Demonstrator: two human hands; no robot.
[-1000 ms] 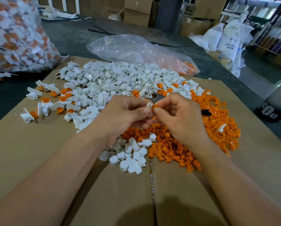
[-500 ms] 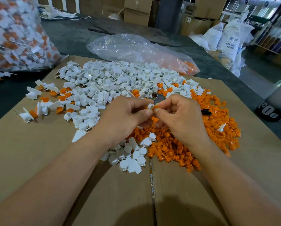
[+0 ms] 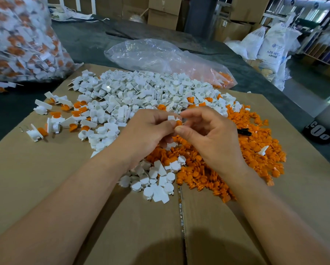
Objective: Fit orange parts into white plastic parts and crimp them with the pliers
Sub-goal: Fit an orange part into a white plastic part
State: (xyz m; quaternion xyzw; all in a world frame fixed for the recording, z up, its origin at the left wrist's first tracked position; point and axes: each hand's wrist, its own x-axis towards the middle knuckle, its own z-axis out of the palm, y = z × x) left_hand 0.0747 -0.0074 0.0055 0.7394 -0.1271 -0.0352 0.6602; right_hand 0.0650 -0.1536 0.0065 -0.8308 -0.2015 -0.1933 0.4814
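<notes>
My left hand (image 3: 147, 132) pinches a small white plastic part (image 3: 171, 118) above the piles. My right hand (image 3: 208, 134) pinches an orange part (image 3: 178, 123) pressed against that white part between thumb and fingertips. Below the hands lie a heap of orange parts (image 3: 256, 142) on the right and a heap of white parts (image 3: 141, 92) at the back. A black handle tip of the pliers (image 3: 244, 132) pokes out of the orange heap right of my right hand; the rest is hidden.
Everything lies on flattened cardboard (image 3: 45, 178). Several assembled white-and-orange pieces (image 3: 64, 119) sit at the left. A full bag of finished pieces (image 3: 16, 41) stands back left, and a clear plastic bag (image 3: 160, 56) lies behind the piles. Sacks and cartons stand beyond the table.
The hands stayed together over the piles. My right fingers have opened out a little while the orange part sits against the white part. The metal pliers jaw seen earlier behind the hands is now hidden.
</notes>
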